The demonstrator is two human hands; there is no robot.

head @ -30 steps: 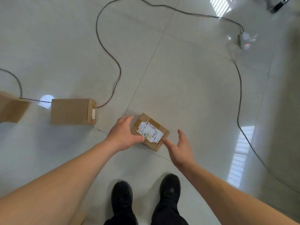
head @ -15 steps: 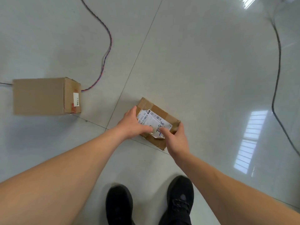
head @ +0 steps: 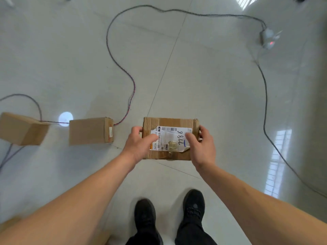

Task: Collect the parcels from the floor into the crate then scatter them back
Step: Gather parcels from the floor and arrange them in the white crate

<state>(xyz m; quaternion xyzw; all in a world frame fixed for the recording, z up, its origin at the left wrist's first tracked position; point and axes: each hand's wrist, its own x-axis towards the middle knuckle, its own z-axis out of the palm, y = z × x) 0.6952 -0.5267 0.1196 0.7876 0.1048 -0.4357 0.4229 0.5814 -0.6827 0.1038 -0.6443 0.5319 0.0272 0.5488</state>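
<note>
Since the earlier frame the labelled parcel (head: 169,122) had swung square to the person and seemed raised clear of the tiled floor (head: 212,85), where it had lain skewed. Two plain parcels (head: 90,132) (head: 21,129) sat on the floor to the left, well apart from it, with a cable (head: 131,82) running behind them. The left hand (head: 139,145) and right hand (head: 200,147) clasped the parcel's short ends, thumbs on top and fingers curled round the edges. It looked like stiff, probably light cardboard. The torn shipping label (head: 174,137) looked slick, so bare cardboard at the ends seemed the safer hold.
</note>
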